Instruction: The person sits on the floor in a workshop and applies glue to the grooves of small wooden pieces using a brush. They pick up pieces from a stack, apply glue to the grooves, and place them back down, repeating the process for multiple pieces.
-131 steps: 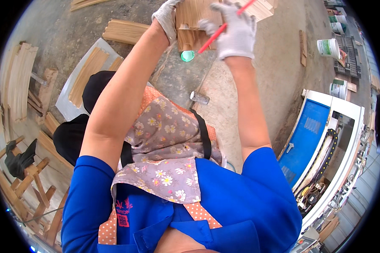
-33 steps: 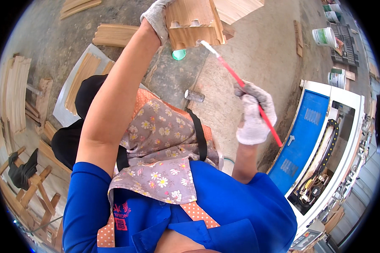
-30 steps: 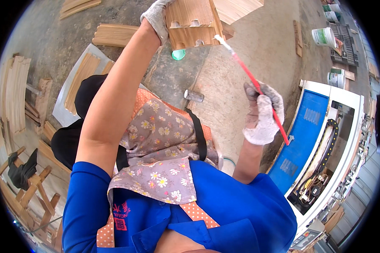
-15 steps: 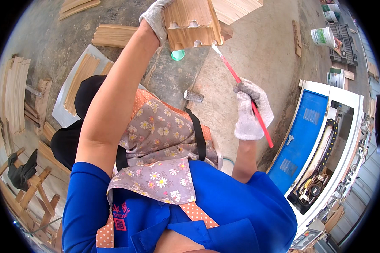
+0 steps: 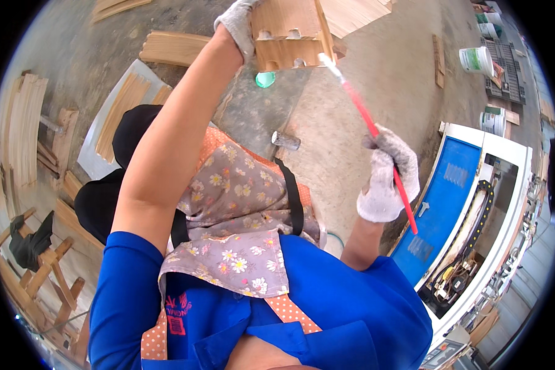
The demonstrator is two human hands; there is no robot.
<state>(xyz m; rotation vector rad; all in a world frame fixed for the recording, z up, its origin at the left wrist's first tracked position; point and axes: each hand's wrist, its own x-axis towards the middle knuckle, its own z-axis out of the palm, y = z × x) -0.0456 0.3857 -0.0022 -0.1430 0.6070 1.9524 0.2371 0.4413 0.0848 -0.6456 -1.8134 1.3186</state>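
Here, left hand [image 5: 237, 28] beside left edge of wooden block [image 5: 283, 54], can't tell grip; right hand [image 5: 390, 176] gripping red brush [image 5: 362, 110], tip at block's lower right.

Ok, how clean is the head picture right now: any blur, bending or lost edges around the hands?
Head view, near the work: the red brush is smeared below its bristles, the right hand fairly readable; head view, top: left hand cut off by the edge; head view, right: white-and-blue machine bowed by the fisheye; head view, middle: flowered apron fairly crisp.
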